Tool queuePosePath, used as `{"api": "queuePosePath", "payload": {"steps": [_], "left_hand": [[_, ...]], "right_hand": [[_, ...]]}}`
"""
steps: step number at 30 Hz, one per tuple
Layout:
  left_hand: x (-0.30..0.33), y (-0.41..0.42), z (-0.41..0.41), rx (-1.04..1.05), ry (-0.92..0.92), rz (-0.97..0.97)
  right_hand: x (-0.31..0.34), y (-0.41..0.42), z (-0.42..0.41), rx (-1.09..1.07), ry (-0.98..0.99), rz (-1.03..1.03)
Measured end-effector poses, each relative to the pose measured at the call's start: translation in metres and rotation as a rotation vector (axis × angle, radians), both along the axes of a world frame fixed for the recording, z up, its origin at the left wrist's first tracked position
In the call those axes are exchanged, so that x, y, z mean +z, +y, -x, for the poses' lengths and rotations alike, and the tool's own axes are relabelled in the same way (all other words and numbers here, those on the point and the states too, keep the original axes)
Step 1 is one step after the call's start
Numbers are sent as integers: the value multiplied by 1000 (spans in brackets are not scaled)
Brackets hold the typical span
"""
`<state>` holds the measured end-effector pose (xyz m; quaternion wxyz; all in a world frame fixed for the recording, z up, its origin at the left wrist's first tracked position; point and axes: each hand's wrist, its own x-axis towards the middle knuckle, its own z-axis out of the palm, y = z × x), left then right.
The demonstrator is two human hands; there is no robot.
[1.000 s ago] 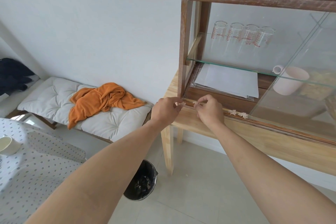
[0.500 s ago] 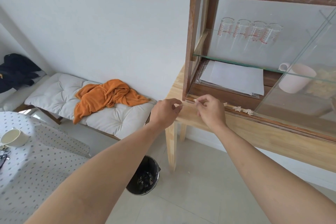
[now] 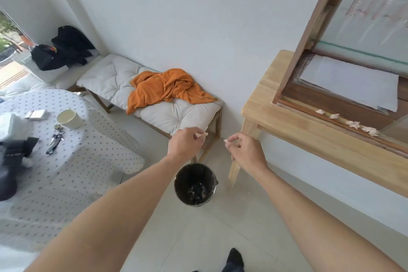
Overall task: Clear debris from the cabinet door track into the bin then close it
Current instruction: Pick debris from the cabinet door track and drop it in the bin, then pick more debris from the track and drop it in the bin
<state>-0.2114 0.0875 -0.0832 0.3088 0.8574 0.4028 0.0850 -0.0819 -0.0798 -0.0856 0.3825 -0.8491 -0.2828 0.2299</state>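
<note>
- Step in hand, as judged: carrying picked scraps to the bin (image 3: 195, 184); dropping not yet done.
- Left hand (image 3: 184, 144): fingertips pinched on a small pale scrap (image 3: 204, 134), held above and just behind the bin's rim.
- Right hand (image 3: 247, 152): thumb and forefinger pinched on a second scrap (image 3: 225, 140), held above and to the right of the bin.
- Bin: on the tiled floor beside the wooden table's leg (image 3: 239, 157), black liner, mouth unobstructed.
- Next move, as judged: both hands brought over the bin's mouth, pinches released, then back to the track.
- Cabinet door track (image 3: 344, 125): along the front edge of the cabinet on the table; several pale scraps (image 3: 362, 127) lying on it, so clearing unfinished. Glass door not closed at the left end.
- Room: cushioned bench (image 3: 154, 104) against the wall with an orange cloth (image 3: 167, 88); dotted tablecloth (image 3: 66, 161) at left bearing a cup (image 3: 68, 119).
</note>
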Motion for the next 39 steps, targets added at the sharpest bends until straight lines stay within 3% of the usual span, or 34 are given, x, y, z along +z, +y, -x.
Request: {"api": "queuePosePath", "payload": {"steps": [12,17,22,31,39], "left_hand": [[-178,34,80,205,255,188],[-204,39,88,215,314,269],[-154,36,86,131,302,236],[13,8,13,-131,-11,9],[94,-47,-71,-345,-127,-92]], "right_hand": [[-194,78,50,239,103,318],[-226,80,52,220,133,344],[-172,57,51,136,154,287],[4,3,24,-99,14,2],[72,-90,-29,-374,-106,-76]]}}
